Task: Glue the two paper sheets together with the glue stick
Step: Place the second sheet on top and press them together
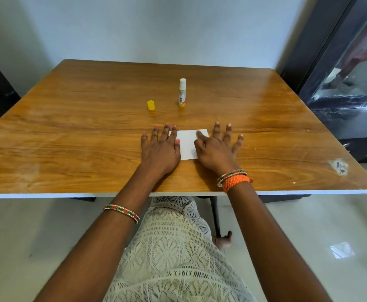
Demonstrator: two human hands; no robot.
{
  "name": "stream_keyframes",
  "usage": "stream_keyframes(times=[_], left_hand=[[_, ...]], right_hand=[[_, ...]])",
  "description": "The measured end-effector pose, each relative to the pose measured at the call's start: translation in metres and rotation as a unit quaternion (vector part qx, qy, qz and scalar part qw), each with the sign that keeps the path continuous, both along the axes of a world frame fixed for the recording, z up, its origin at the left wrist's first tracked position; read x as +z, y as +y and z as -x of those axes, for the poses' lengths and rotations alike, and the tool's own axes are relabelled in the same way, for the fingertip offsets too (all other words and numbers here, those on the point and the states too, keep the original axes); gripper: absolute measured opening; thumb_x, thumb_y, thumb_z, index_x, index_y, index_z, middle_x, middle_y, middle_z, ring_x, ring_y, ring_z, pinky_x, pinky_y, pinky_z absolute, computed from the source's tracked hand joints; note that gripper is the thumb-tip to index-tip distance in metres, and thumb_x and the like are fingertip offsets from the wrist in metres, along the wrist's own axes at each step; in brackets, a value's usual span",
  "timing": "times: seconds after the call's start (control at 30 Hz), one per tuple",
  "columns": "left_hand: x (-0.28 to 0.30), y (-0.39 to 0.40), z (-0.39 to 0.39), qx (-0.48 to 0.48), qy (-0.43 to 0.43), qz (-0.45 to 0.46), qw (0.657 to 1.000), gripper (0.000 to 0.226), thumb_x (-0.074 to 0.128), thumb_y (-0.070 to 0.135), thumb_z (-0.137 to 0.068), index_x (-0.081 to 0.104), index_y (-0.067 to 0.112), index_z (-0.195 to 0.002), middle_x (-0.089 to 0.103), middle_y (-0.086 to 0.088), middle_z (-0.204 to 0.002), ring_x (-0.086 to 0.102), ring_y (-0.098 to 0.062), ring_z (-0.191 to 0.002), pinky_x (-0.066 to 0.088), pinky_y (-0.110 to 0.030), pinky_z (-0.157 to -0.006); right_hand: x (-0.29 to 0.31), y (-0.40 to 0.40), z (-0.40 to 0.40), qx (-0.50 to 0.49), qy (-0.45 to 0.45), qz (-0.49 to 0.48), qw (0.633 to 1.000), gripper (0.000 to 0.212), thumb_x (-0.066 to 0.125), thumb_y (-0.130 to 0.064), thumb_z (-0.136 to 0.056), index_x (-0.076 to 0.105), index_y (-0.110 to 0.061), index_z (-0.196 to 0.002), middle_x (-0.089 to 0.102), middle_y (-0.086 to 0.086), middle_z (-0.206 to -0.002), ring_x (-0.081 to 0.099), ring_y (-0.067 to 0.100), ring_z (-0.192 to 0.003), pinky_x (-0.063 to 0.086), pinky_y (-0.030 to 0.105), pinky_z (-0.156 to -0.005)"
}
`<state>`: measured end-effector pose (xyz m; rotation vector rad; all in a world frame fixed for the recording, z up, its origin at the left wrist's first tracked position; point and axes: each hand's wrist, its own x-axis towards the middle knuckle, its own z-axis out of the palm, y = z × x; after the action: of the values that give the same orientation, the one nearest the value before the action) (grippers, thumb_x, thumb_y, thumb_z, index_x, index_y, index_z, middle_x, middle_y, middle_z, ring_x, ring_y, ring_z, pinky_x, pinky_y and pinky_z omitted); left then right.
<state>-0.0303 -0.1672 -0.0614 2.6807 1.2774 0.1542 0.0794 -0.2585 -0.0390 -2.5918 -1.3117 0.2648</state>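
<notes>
**Flat hands pressing thin paper**

Both hands, left hand (159,147) and right hand (216,147), are lying fingers-spread on the paper sheets (188,144) on the bench (69,127). Light, floppy, likely sliding; press edges. Uncapped glue stick (182,92) is standing at twelve o'clock.

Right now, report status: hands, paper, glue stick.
Left hand and right hand flat, pressing the paper. Glue stick upright, uncapped, beyond it; cap beside it. Nothing in the way.
</notes>
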Motion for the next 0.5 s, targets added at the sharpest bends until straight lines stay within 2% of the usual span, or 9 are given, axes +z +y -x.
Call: stream_keyframes(times=[0.1,0.2,0.33,0.5], left_hand=[[-0.001,0.000,0.001,-0.006,-0.008,-0.002,1.000,0.051,0.016,0.038,-0.098,0.005,0.030,-0.147,0.005,0.001,-0.158,-0.001,-0.026,-0.144,-0.003,-0.051,-0.113],[-0.001,0.000,0.001,-0.004,-0.011,-0.006,1.000,0.050,0.016,0.039,-0.097,0.005,0.034,-0.146,0.005,0.000,-0.158,0.000,-0.025,-0.145,-0.003,-0.049,-0.114],[-0.004,0.000,0.007,0.036,0.000,-0.008,0.999,0.050,0.013,0.041,-0.097,0.006,0.035,-0.146,0.005,-0.002,-0.158,0.002,-0.026,-0.144,0.001,-0.045,-0.114],[-0.003,0.002,0.018,0.048,0.018,0.005,0.999,0.049,0.011,0.043,-0.097,0.000,0.038,-0.145,0.000,-0.001,-0.158,-0.002,-0.026,-0.144,0.000,-0.043,-0.114]], right_hand=[[-0.001,0.016,0.004,0.072,0.032,0.012,0.997,0.048,0.022,-0.044,-0.098,0.021,-0.042,-0.146,-0.008,0.008,-0.160,-0.022,0.035,-0.142,-0.016,0.061,-0.108],[-0.005,0.020,0.004,0.104,-0.001,0.014,0.994,0.049,0.022,-0.046,-0.097,0.014,-0.045,-0.146,-0.008,0.008,-0.160,-0.022,0.035,-0.142,-0.015,0.061,-0.108],[-0.008,0.007,-0.015,0.050,-0.050,0.023,0.997,0.050,0.023,-0.047,-0.097,0.014,-0.043,-0.146,-0.007,0.012,-0.159,-0.020,0.034,-0.143,-0.015,0.058,-0.110],[-0.012,-0.003,-0.024,0.016,-0.036,0.019,0.999,0.053,0.023,-0.050,-0.097,0.010,-0.041,-0.147,-0.007,0.013,-0.159,-0.019,0.034,-0.143,-0.016,0.055,-0.110]])
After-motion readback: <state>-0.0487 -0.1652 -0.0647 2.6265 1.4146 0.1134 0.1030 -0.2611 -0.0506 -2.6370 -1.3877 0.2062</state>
